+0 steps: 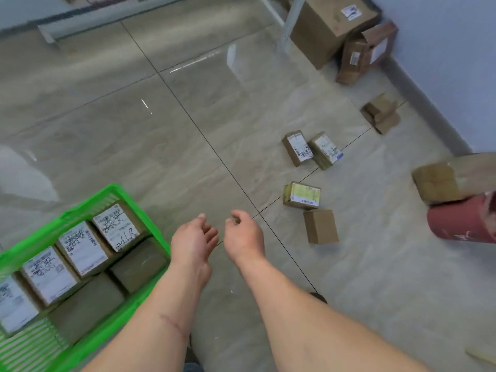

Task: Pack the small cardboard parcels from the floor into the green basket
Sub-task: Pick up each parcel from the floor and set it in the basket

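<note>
Over floor tiles, both hands' grip slack, empty.

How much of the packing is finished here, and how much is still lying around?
Done: the green basket already holds two rows of parcels, one row showing labels. In hand: nothing; the left hand and right hand hang empty above the floor. Left: a plain parcel, a yellow-labelled parcel, a pair with white labels, and a few more by the wall.
</note>
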